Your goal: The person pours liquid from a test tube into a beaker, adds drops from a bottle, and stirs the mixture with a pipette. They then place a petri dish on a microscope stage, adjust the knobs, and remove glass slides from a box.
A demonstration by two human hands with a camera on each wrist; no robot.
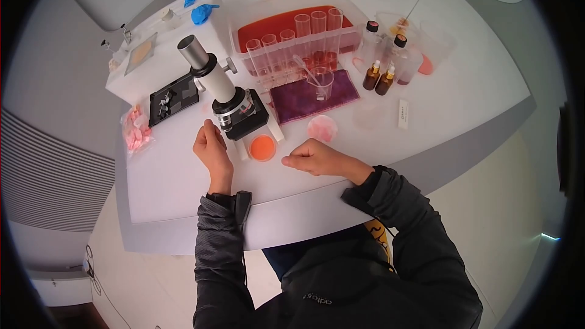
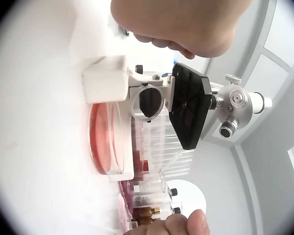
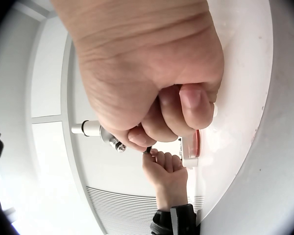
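Note:
My left hand (image 1: pixel 211 147) is curled into a fist beside the microscope (image 1: pixel 222 91), on the left of its base. My right hand (image 1: pixel 321 159) is also a fist, with fingers folded into the palm and nothing showing inside, as the right wrist view (image 3: pixel 161 98) gives it close up. Between the two fists lies a round dish of orange-red liquid (image 1: pixel 262 147), set between the white feet of the microscope base (image 2: pixel 105 81). The black stage (image 2: pixel 190 105) and the round mirror (image 2: pixel 148 102) stand above it. A dish with pink patches (image 1: pixel 322 128) sits just beyond my right hand.
A purple mat (image 1: pixel 289 99) bears a small beaker (image 1: pixel 323 87). Behind are test tubes (image 1: pixel 303 30) and a clear tub (image 1: pixel 356 12) with red inside. Dropper bottles (image 1: pixel 384 80) stand right; a black tray (image 1: pixel 173 99) and a bag of pink pieces (image 1: pixel 136 129) lie left.

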